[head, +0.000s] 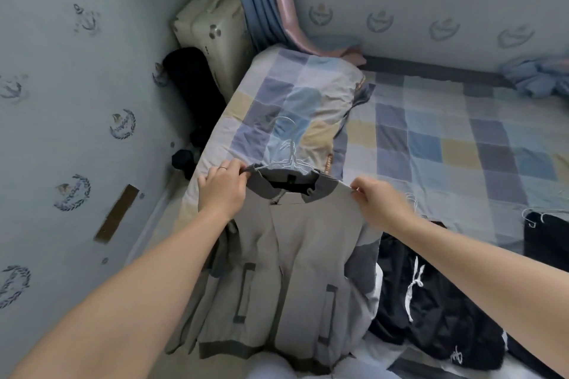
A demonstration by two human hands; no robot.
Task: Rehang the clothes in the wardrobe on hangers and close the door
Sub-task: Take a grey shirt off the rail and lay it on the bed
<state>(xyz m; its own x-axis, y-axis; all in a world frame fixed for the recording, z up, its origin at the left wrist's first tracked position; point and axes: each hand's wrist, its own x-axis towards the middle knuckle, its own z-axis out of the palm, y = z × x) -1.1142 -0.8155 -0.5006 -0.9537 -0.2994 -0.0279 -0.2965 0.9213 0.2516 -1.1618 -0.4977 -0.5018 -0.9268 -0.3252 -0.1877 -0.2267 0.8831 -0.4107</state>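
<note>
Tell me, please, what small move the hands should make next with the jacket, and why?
Probably lift the jacket by the hanger hook. Both hands, left and right, pinch its shoulders, and the hanger seems already seated inside the collar, hook lying on the pillow.

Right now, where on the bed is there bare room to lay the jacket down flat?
Free: checked sheet between pillow and blue bundle. Crowded: near edge, with grey jacket and black garments.

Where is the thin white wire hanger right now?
In the head view, the thin white wire hanger lies centre-frame on the checked pillow, its lower bar at the grey jacket collar, between the left hand and right hand.
</note>
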